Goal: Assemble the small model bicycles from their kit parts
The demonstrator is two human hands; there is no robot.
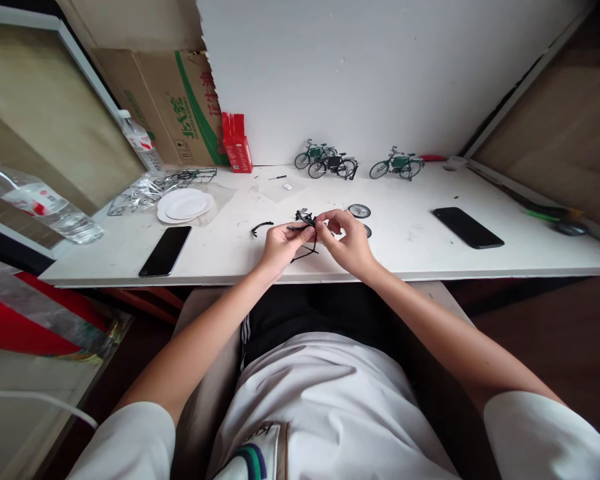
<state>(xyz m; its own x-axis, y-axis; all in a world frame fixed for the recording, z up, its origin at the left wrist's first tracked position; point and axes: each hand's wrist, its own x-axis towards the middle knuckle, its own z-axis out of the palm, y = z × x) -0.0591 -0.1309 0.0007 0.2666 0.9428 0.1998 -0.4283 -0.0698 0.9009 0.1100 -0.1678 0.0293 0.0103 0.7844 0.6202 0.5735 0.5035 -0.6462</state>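
Note:
Just above the white desk, both my hands meet at a black model bicycle frame (307, 253). My left hand (283, 245) pinches it from the left side. My right hand (347, 241) grips its upper part between thumb and forefinger; the fingertips hide the exact spot. A curved black part, like a mudguard (263, 228), lies left of my hands. Beyond my right hand lies a small spoked wheel (359, 211), and a second wheel (368, 231) is partly covered by that hand.
Assembled model bicycles, one dark (333, 165) and one green (397, 163), stand along the back. A phone (165, 251) lies left, another dark phone (467, 227) right. White discs (185, 204), a red box (237, 143), a small screwdriver (278, 177) and a water bottle (45, 203) are also around.

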